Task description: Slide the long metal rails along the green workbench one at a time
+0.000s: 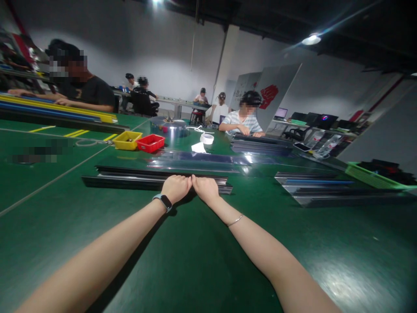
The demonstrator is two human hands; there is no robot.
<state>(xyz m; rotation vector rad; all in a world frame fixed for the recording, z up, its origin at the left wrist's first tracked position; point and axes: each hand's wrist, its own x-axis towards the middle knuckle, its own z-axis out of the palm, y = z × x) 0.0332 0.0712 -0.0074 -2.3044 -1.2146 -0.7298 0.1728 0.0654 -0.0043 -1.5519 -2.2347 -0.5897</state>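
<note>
A long black channel-shaped profile strip (pixel 124 181) lies crosswise on the green tabletop, in front of me. My left hand (pixel 177 188), with a watch band on its wrist, is closed over the strip right of its middle. Right beside it, my right hand (pixel 206 189) is closed on the strip nearer its right end. The two hands touch at the thumbs and index fingers. Their other fingertips are hidden behind the strip. Just beyond lies a clear, shiny plastic strip (pixel 195 165).
Dark profile strips (pixel 329 193) lie at the right, near a green basket (pixel 368 176). Beyond my hands are a yellow bin (pixel 126 141), a red bin (pixel 150 143) and a white tape roll (pixel 207 139). Co-workers sit across the table (pixel 195 261) and at the left.
</note>
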